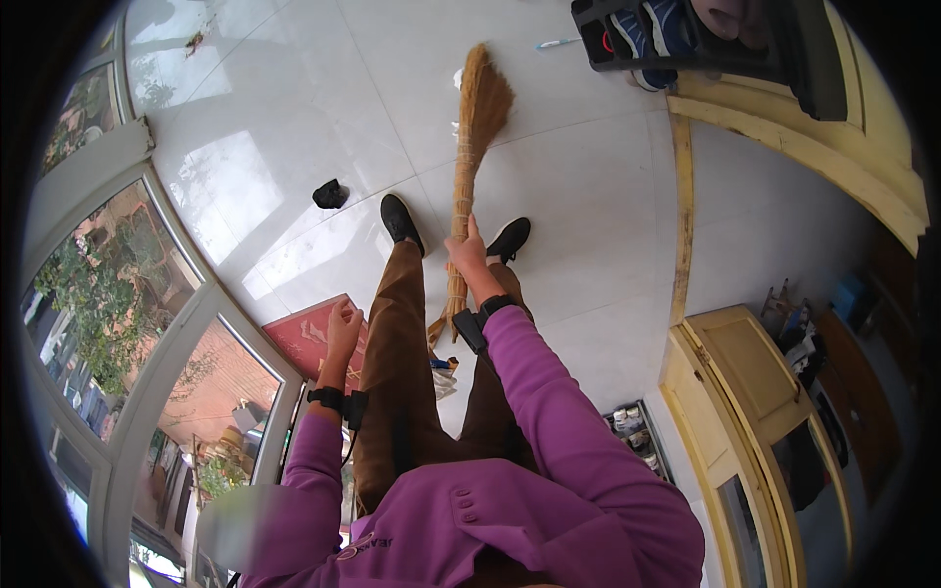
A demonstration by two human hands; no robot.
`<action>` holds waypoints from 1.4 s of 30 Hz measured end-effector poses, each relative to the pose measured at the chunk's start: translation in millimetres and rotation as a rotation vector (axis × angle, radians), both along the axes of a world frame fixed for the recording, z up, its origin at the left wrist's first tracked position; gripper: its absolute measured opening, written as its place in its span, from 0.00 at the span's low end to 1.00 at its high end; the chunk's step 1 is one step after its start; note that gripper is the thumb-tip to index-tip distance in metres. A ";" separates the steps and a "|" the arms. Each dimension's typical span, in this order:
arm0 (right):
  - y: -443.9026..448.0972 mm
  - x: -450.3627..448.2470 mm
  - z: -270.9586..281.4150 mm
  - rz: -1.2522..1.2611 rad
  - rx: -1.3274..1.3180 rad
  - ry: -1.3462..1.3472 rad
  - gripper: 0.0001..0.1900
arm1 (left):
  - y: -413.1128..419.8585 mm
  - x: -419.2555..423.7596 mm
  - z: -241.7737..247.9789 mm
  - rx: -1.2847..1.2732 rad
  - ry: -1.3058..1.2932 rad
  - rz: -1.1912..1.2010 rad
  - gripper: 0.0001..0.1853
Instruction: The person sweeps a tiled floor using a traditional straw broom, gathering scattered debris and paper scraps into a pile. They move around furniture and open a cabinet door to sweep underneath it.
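Note:
My right hand (470, 248) grips the bound handle of a straw broom (464, 169), its thumb or a finger lying along the handle. The broom points away from me, and its flared bristles (489, 92) rest at or just above the tiled floor (588, 220). Scraps of white litter (457, 79) show beside the bristles, partly covered by them. My left hand (344, 323) hangs by my left leg with loosely bent fingers and nothing visible in it. Below it lies a red doormat (298, 331), partly hidden by the hand and my leg.
A crumpled black item (331, 194) lies ahead of my left shoe. Farther off are a thin white-and-blue stick (556, 44) and a dark shoe rack (599, 37) with blue sneakers (669, 28). Glazed door panels (213, 323) line the left; a yellow wooden door (750, 382) stands right.

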State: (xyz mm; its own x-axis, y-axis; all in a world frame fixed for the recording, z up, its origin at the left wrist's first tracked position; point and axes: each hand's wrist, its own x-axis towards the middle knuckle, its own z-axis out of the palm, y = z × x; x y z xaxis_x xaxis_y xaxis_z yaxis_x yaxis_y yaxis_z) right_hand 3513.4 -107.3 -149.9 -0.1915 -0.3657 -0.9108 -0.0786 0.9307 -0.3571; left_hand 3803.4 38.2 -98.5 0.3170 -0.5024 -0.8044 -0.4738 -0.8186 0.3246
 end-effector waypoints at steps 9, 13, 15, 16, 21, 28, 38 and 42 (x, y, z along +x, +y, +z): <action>-16.2 38.7 36.1 0.057 0.028 -0.108 0.41 | -12.6 43.1 18.5 -0.005 0.018 0.114 0.29; 3.9 17.7 35.8 0.110 0.005 -0.086 0.41 | -11.8 31.0 13.5 0.011 -0.025 0.109 0.30; 18.9 -2.2 37.0 0.158 0.010 -0.061 0.40 | -6.2 20.9 8.6 -0.027 0.001 0.081 0.30; 26.9 -11.0 37.3 0.184 0.015 -0.043 0.40 | -3.8 16.1 5.8 -0.045 0.027 0.082 0.29; 60.9 -65.2 46.2 0.155 0.044 -0.073 0.40 | 0.9 -12.3 -3.5 -0.007 0.020 -0.010 0.29; 127.5 -168.5 89.3 -0.111 0.041 0.039 0.40 | 2.7 -63.5 10.0 0.356 0.023 -0.238 0.47; 137.1 -375.0 12.5 -0.449 0.069 0.373 0.42 | 11.8 -116.9 22.8 0.495 -0.019 -0.536 0.67; 126.1 -377.2 -5.7 -0.329 0.098 0.370 0.42 | 6.7 -129.5 25.1 0.596 -0.053 -0.570 0.67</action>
